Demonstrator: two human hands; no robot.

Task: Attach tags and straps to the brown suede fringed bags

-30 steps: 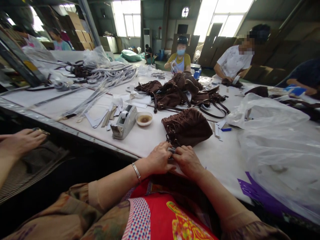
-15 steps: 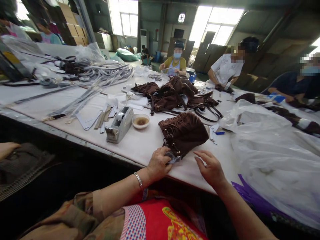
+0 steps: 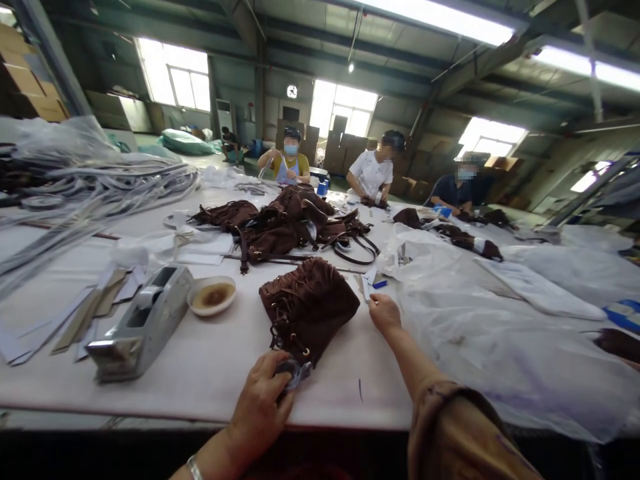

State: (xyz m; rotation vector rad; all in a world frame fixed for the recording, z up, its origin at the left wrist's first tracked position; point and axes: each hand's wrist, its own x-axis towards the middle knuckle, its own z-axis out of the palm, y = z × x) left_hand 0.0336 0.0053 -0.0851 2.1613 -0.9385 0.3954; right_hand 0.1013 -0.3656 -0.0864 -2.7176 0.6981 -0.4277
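Observation:
A dark brown fringed drawstring bag [image 3: 313, 307] lies on its side on the table in front of me. My left hand [image 3: 263, 397] is closed around a bunched, greyish see-through plastic wrapping [image 3: 295, 375] at the bag's near end. What lies inside the wrapping cannot be made out. Right of the bag, my right hand [image 3: 386, 313] is stretched forward with its fingertips pinched at a white strip [image 3: 367, 288]. A small blue object [image 3: 381, 284] rests just beyond those fingers.
To the left stand a grey tape dispenser [image 3: 140, 323] and a white bowl [image 3: 213, 297] of brown liquid, near card strips [image 3: 93, 310]. Brown bags [image 3: 290, 223] are heaped farther back. Plastic sheeting [image 3: 490, 333] covers the right side. Several people work across the table.
My right hand has moved from beside the bag's near end out to the white strip, and its fingers have closed. The left hand keeps its hold. The view has swung right and up.

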